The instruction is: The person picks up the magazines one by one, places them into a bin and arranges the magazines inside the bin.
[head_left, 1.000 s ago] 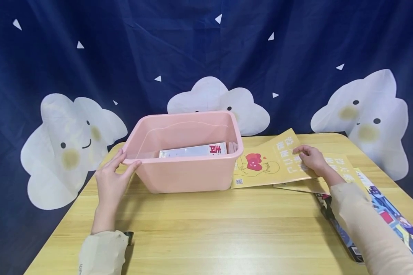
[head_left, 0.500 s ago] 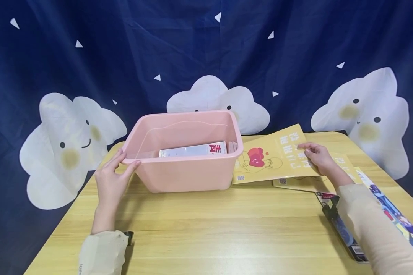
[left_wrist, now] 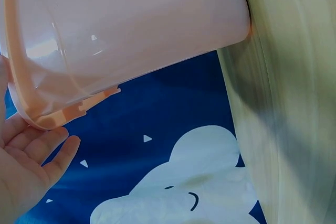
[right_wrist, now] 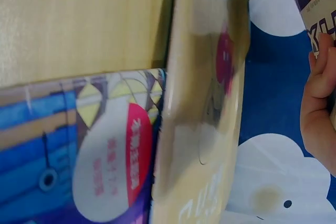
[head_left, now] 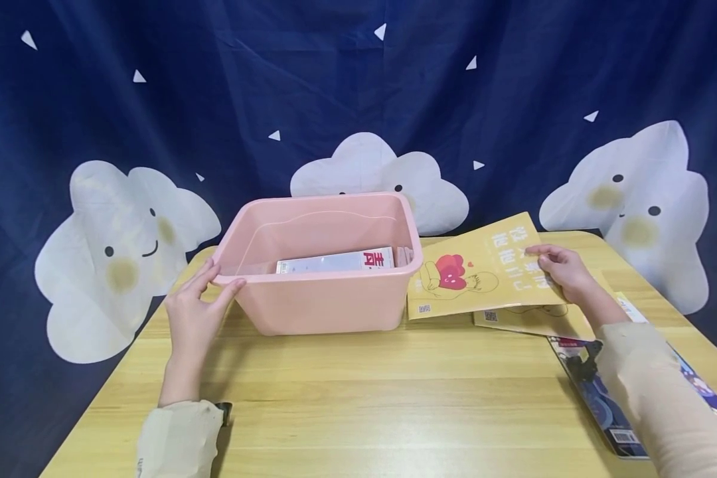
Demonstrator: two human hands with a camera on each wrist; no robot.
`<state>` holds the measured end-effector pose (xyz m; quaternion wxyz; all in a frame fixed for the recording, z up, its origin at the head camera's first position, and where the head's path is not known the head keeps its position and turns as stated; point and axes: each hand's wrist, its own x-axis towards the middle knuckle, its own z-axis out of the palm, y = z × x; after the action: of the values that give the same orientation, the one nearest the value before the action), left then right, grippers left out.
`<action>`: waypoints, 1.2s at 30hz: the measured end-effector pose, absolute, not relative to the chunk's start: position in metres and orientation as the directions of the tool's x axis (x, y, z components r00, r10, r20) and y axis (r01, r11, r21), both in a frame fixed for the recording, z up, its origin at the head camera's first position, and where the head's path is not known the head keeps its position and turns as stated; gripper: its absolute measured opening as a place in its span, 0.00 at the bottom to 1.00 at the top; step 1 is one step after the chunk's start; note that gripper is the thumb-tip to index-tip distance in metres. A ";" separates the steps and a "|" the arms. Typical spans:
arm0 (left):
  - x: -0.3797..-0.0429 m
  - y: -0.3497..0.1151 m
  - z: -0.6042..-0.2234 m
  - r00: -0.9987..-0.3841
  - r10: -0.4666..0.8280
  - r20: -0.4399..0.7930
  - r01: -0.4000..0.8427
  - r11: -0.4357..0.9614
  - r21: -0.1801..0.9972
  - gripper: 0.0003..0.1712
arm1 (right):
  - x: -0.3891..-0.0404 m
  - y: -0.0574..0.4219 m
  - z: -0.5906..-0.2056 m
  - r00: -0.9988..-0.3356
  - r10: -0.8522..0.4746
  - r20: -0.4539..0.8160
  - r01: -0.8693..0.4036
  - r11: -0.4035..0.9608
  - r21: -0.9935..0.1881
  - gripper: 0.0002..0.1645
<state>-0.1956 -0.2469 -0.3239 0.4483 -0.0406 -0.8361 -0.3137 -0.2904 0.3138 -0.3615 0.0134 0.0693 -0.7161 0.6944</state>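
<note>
My left hand (head_left: pixel 196 312) grips the left front corner of a pink plastic bin (head_left: pixel 322 305), thumb outside the rim and fingers at its left edge. Its wall and rim also show in the left wrist view, the fingers touching the rim. Inside lies a white item with red characters (head_left: pixel 334 261), mostly hidden by the front wall. My right hand (head_left: pixel 564 272) pinches the right edge of a yellow booklet (head_left: pixel 484 272) with a red heart drawing, its left end beside the bin. Beneath it lies a second yellow booklet (head_left: pixel 534 322), partly covered; in the right wrist view its cover (right_wrist: pixel 194 114) looks bent.
A colourful magazine (head_left: pixel 603 398) lies under the second booklet and my right forearm. The light wooden table (head_left: pixel 394 405) carries everything. Behind it hangs a dark blue curtain (head_left: pixel 334 79) with white cloud faces.
My right hand has moved to the right with the upper yellow booklet, whose right end has risen and whose left end has slid slightly from the bin. The left hand and bin have stayed put.
</note>
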 end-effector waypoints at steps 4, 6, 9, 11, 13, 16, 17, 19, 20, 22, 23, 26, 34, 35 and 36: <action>-0.196 -0.247 -0.323 -0.590 -0.212 0.780 0.348 0.804 0.482 0.28 | -0.289 0.318 -0.357 -0.990 -0.090 0.112 -0.110 -0.025 -0.994 0.27; -0.196 -0.247 -0.324 -0.586 -0.208 0.783 0.351 0.806 0.477 0.28 | -0.288 0.320 -0.355 -0.990 -0.094 0.105 -0.101 -0.047 -0.994 0.27; -0.197 -0.247 -0.324 -0.582 -0.205 0.787 0.353 0.809 0.471 0.28 | -0.287 0.322 -0.350 -0.991 -0.101 0.088 -0.081 -0.079 -0.994 0.26; -0.197 -0.248 -0.325 -0.584 -0.203 0.786 0.348 0.812 0.469 0.28 | -0.286 0.323 -0.346 -0.991 -0.106 0.080 -0.071 -0.085 -0.994 0.26; -0.198 -0.248 -0.325 -0.589 -0.204 0.782 0.344 0.812 0.471 0.29 | -0.285 0.323 -0.342 -0.991 -0.117 0.072 -0.058 -0.113 -0.992 0.25; -0.198 -0.249 -0.326 -0.596 -0.204 0.777 0.343 0.810 0.476 0.29 | -0.284 0.324 -0.336 -0.988 -0.136 0.074 -0.052 -0.158 -0.986 0.25; -0.198 -0.249 -0.326 -0.597 -0.204 0.776 0.343 0.809 0.477 0.29 | -0.284 0.324 -0.335 -0.986 -0.144 0.078 -0.053 -0.172 -0.984 0.25; -0.198 -0.249 -0.326 -0.596 -0.204 0.777 0.344 0.809 0.477 0.29 | -0.284 0.325 -0.331 -0.983 -0.162 0.083 -0.051 -0.194 -0.980 0.25; -0.198 -0.249 -0.326 -0.595 -0.205 0.778 0.344 0.810 0.476 0.29 | -0.284 0.326 -0.329 -0.982 -0.168 0.087 -0.052 -0.201 -0.978 0.25; -0.198 -0.249 -0.325 -0.593 -0.207 0.778 0.344 0.808 0.478 0.28 | -0.284 0.327 -0.326 -0.982 -0.167 0.088 -0.053 -0.205 -0.977 0.24; -0.198 -0.248 -0.325 -0.591 -0.206 0.779 0.348 0.807 0.477 0.28 | -0.284 0.328 -0.324 -0.983 -0.165 0.085 -0.050 -0.206 -0.977 0.24; -0.198 -0.248 -0.325 -0.589 -0.206 0.782 0.356 0.803 0.479 0.28 | -0.283 0.331 -0.319 -0.988 -0.137 0.075 -0.047 -0.198 -0.979 0.23; -0.197 -0.247 -0.325 -0.602 -0.218 0.768 0.343 0.798 0.495 0.28 | -0.280 0.341 -0.310 -0.993 -0.107 0.049 -0.023 -0.233 -0.972 0.24; -0.196 -0.247 -0.325 -0.604 -0.218 0.767 0.342 0.798 0.496 0.28 | -0.280 0.342 -0.310 -0.994 -0.103 0.046 -0.021 -0.231 -0.973 0.24; -0.196 -0.247 -0.325 -0.606 -0.218 0.765 0.341 0.798 0.497 0.29 | -0.279 0.343 -0.309 -0.994 -0.097 0.042 -0.019 -0.230 -0.973 0.24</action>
<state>-0.1963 -0.2466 -0.3247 0.4423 -0.0365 -0.8387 -0.3158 -0.2792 0.3432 -0.3090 -0.0252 0.0468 -0.6199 0.7829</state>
